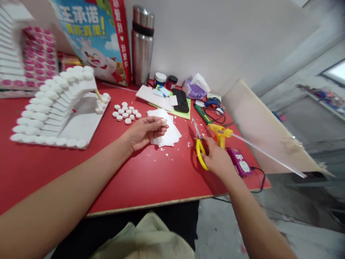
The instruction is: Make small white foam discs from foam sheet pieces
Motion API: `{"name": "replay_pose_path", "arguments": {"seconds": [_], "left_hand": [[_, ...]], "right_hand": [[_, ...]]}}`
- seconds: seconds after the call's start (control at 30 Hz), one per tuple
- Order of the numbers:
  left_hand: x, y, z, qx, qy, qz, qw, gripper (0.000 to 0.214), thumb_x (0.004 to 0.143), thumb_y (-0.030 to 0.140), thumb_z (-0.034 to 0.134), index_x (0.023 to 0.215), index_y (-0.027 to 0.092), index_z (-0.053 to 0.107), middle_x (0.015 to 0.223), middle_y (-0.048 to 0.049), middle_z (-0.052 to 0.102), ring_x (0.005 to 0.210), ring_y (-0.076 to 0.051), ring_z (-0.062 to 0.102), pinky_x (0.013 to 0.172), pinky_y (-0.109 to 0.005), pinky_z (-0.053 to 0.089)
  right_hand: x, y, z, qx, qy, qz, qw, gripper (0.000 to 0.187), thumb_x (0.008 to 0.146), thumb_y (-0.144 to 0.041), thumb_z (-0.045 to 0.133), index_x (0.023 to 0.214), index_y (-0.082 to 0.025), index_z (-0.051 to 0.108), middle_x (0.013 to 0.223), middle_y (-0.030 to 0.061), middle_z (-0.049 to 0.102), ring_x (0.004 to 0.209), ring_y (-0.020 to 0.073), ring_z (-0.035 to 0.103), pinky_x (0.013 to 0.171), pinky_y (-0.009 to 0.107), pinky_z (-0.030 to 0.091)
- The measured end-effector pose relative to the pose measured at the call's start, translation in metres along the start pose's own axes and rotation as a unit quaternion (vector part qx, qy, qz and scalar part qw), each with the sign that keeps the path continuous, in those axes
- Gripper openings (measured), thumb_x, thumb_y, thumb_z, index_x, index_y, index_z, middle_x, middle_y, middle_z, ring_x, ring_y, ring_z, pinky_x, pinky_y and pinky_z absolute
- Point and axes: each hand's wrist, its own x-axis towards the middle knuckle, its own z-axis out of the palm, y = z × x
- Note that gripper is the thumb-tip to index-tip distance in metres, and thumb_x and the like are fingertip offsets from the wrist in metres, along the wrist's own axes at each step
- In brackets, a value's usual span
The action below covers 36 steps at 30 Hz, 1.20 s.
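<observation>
Between the thumb and fingers of my left hand (147, 132) is a small white piece (164, 122), held above a stack of white paper sheets (171, 136). My right hand (217, 154) grips yellow-handled scissors (201, 153) at the handles, their blades pointing away over the table. Just beyond that hand lies a yellow glue gun (219, 133) with a long clear glue stick (269, 154) coming out of its back. Left of my left hand, several round white pieces (125, 115) sit in a group. A white stepped model (54, 108) edged with similar pieces stands farther left.
Paper scraps (166, 154) dot the red table (140, 183). A steel flask (142, 46), a printed box (94, 39), jars (160, 78) and a purple tissue pack (195, 88) stand along the wall. A purple power socket (239, 163) with a cable lies near the right edge.
</observation>
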Motion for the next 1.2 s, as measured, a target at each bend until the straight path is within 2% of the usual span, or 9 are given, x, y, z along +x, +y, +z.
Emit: {"name": "replay_pose_path", "arguments": {"seconds": [0.03, 0.13, 0.2, 0.27, 0.4, 0.53, 0.77, 1.0, 1.2], "left_hand": [[0.0, 0.0, 0.0, -0.01, 0.006, -0.007, 1.0, 0.003, 0.085, 0.01, 0.081, 0.085, 0.01, 0.078, 0.084, -0.0096, 0.078, 0.067, -0.009, 0.07, 0.068, -0.018, 0.061], [0.0, 0.0, 0.001, -0.038, 0.026, -0.02, 0.999, 0.013, 0.093, 0.006, 0.07, 0.083, 0.009, 0.078, 0.083, -0.0109, 0.078, 0.066, -0.009, 0.07, 0.066, -0.017, 0.061], [0.001, 0.0, 0.002, -0.048, 0.038, -0.026, 0.998, 0.016, 0.094, 0.005, 0.067, 0.083, 0.009, 0.078, 0.084, -0.0116, 0.078, 0.067, -0.009, 0.071, 0.068, -0.017, 0.061], [0.001, -0.001, 0.002, -0.05, 0.045, -0.028, 0.997, 0.014, 0.092, 0.004, 0.069, 0.083, 0.009, 0.078, 0.087, -0.0121, 0.078, 0.07, -0.009, 0.072, 0.073, -0.017, 0.062], [0.001, -0.002, 0.003, -0.04, 0.045, -0.029, 0.998, 0.008, 0.088, 0.003, 0.074, 0.083, 0.01, 0.077, 0.09, -0.0124, 0.079, 0.075, -0.011, 0.073, 0.079, -0.02, 0.063], [0.001, -0.002, 0.004, -0.029, 0.049, -0.029, 0.998, 0.013, 0.087, -0.001, 0.072, 0.078, 0.009, 0.074, 0.077, -0.0077, 0.075, 0.065, -0.01, 0.07, 0.071, -0.021, 0.063], [0.001, -0.003, 0.004, -0.007, 0.016, -0.024, 1.0, 0.011, 0.082, -0.004, 0.075, 0.086, 0.006, 0.076, 0.076, -0.0061, 0.075, 0.065, -0.01, 0.071, 0.068, -0.02, 0.061], [0.002, -0.006, 0.001, 0.023, -0.026, 0.002, 0.999, 0.025, 0.067, 0.012, 0.095, 0.076, 0.009, 0.071, 0.069, -0.0032, 0.072, 0.063, -0.01, 0.068, 0.068, -0.022, 0.061], [0.003, -0.007, -0.001, 0.031, -0.024, 0.007, 0.999, 0.027, 0.067, 0.015, 0.095, 0.076, 0.01, 0.071, 0.07, -0.0028, 0.072, 0.063, -0.01, 0.068, 0.07, -0.023, 0.062]], "right_hand": [[-0.002, 0.004, 0.004, 0.025, 0.013, -0.015, 0.999, 0.059, 0.088, -0.026, 0.059, 0.145, -0.012, 0.05, 0.094, 0.016, 0.076, 0.083, 0.0365, 0.074, 0.074, 0.044, 0.053], [-0.005, 0.01, 0.011, 0.172, 0.069, -0.081, 0.979, 0.052, 0.088, -0.034, 0.065, 0.136, -0.017, 0.053, 0.106, 0.0138, 0.074, 0.089, 0.0313, 0.073, 0.081, 0.043, 0.055], [-0.008, 0.004, 0.011, 0.263, 0.099, -0.111, 0.953, 0.049, 0.088, -0.044, 0.071, 0.128, -0.022, 0.054, 0.114, 0.0115, 0.072, 0.097, 0.0281, 0.071, 0.087, 0.041, 0.056], [-0.01, -0.008, 0.008, 0.295, 0.112, -0.121, 0.941, 0.053, 0.086, -0.052, 0.076, 0.125, -0.024, 0.054, 0.114, 0.0099, 0.071, 0.098, 0.0273, 0.07, 0.087, 0.04, 0.056], [-0.012, -0.039, 0.002, 0.277, 0.11, -0.163, 0.94, 0.059, 0.084, -0.057, 0.078, 0.125, -0.022, 0.055, 0.116, 0.0119, 0.071, 0.101, 0.0293, 0.07, 0.089, 0.042, 0.055], [-0.01, -0.054, 0.004, 0.224, 0.129, -0.235, 0.937, 0.061, 0.085, -0.055, 0.079, 0.128, -0.019, 0.055, 0.124, 0.0165, 0.069, 0.109, 0.0328, 0.069, 0.096, 0.047, 0.054], [-0.003, -0.056, 0.007, 0.18, 0.145, -0.265, 0.936, 0.057, 0.089, -0.055, 0.075, 0.126, -0.018, 0.055, 0.118, 0.0168, 0.07, 0.104, 0.0338, 0.069, 0.088, 0.046, 0.055], [-0.005, -0.057, 0.009, 0.172, 0.131, -0.251, 0.944, 0.049, 0.092, -0.055, 0.072, 0.122, -0.019, 0.058, 0.11, 0.0141, 0.073, 0.092, 0.0296, 0.071, 0.077, 0.039, 0.053], [-0.002, -0.057, 0.017, 0.201, 0.146, -0.27, 0.93, 0.041, 0.097, -0.053, 0.067, 0.118, -0.019, 0.06, 0.1, 0.0114, 0.074, 0.088, 0.0263, 0.072, 0.076, 0.034, 0.051]]}}
